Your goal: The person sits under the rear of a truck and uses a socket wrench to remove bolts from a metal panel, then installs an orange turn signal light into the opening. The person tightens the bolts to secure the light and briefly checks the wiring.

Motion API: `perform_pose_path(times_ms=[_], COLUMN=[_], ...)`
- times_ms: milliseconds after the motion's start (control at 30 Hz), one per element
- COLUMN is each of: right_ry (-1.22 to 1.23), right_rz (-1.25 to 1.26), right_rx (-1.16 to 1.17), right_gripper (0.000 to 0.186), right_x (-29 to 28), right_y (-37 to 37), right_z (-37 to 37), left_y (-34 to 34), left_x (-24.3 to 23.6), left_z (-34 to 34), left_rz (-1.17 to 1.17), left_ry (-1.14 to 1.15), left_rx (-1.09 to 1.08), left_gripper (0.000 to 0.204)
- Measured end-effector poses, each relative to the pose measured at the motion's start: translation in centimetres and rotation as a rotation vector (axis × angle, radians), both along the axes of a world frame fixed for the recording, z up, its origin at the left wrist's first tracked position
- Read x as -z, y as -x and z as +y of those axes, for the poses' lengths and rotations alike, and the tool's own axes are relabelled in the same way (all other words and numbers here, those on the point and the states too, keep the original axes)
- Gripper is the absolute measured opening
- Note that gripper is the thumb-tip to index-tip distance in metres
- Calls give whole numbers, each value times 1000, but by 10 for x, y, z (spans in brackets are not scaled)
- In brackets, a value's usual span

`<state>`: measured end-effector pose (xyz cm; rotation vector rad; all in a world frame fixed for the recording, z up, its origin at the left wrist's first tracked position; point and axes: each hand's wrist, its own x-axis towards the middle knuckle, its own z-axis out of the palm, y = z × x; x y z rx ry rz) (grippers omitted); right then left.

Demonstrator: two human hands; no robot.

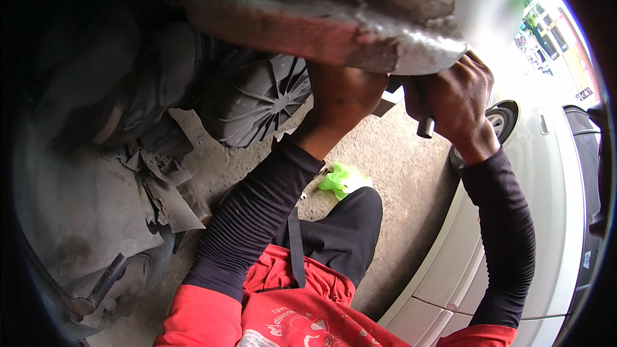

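Note:
Both my arms, in dark ribbed sleeves, reach up to the edge of a worn, scuffed vehicle body panel overhead. My left hand goes up behind the panel's lower edge, and its fingers are hidden there. At the panel's right end, my right hand is closed, its fingers curled around a tool with a short metal cylindrical end that sticks out below the fist. The rest of that tool is covered by the hand. Between my hands shows a flat, light-coloured piece; its kind I cannot tell.
A ribbed dark round housing hangs left of my left forearm. Broken, dusty underbody parts are farther left. A bright green plastic bag lies on the concrete floor by my knee. A white car stands close on the right.

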<state>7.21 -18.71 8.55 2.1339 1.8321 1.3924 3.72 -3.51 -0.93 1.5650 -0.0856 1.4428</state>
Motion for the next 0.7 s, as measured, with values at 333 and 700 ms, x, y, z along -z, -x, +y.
perform_pose_path(times_ms=[333,700], right_ry=[-207,22], right_rz=[681,-225], right_rx=[111,93], right_gripper=[16,34], right_x=[16,12], right_y=[16,3], right_z=[-6,-15], left_y=[-2,9], left_x=[-1,-8], left_z=[13,7], left_rz=[76,138], left_ry=[-167,-215], left_rx=[-183,-182], left_gripper=[16,12])
